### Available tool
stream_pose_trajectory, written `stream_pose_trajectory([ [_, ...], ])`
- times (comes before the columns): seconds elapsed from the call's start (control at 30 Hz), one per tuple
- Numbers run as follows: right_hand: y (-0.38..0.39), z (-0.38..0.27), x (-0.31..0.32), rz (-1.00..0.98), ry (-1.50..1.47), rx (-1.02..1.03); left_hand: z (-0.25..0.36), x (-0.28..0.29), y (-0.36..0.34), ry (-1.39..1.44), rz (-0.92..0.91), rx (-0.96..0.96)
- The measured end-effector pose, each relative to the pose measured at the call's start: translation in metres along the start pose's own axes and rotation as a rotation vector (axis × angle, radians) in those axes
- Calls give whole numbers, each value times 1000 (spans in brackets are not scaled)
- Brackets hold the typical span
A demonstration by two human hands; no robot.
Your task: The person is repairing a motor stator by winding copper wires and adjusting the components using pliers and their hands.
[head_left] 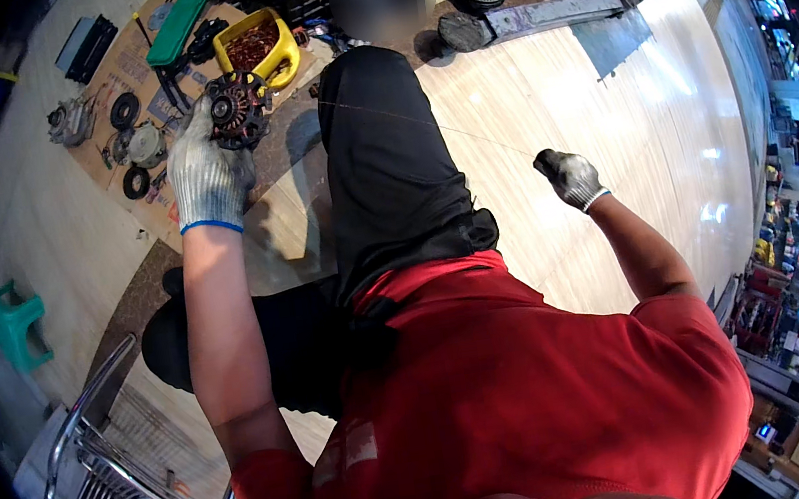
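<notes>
My left hand [208, 174], in a white knitted glove with a blue cuff, is closed around a dark round motor core [238, 109] with reddish-brown windings, held up left of my knee. A thin copper-coloured wire [439, 126] stretches from near the core, across above my black-clad leg, toward my right. Far out to the right, my right hand [570, 177], in a glove with darkened fingers, is closed in a fist at the wire's other end. The exact grip of its fingers on the wire is too small to see.
Beyond the core stands a yellow container [280, 68] of reddish-brown pieces. Loose motor parts [141, 144] and a green case [180, 24] lie on cardboard at the left. A metal-framed chair [113, 489] is at lower left, a green stool [18, 325] beyond it. A metal arm [555, 15] extends at upper right.
</notes>
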State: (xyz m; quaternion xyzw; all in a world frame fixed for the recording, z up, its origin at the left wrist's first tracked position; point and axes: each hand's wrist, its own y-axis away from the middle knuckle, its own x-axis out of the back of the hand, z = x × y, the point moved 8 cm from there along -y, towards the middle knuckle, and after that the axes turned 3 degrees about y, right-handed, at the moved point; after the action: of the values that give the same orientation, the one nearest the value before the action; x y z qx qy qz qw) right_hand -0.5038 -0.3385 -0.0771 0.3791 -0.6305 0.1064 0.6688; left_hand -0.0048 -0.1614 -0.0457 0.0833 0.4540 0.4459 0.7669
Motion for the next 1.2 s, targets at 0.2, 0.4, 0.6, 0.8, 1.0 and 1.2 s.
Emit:
stream_pose_trajectory([
  [0.2, -5, -11, -22, -170, -56, 180, -1, 0, 5, -69, -33, -55],
  [0.4, -56, -189, 127, 335, -367, 324, 5, -14, 24, -156, -209, -51],
  [0.6, -102, -325, 129, 187, -458, 617, 11, -39, 54, -282, -307, 30],
  [0.8, -130, -338, 128, 102, -543, 644, 20, -41, 60, -392, -510, -34],
  [1.0, -124, -331, 139, 227, -314, 655, 13, -38, 53, -284, -507, 2],
  [1.2, -125, -326, 139, 280, -384, 649, 13, -35, 35, -516, -530, -362],
])
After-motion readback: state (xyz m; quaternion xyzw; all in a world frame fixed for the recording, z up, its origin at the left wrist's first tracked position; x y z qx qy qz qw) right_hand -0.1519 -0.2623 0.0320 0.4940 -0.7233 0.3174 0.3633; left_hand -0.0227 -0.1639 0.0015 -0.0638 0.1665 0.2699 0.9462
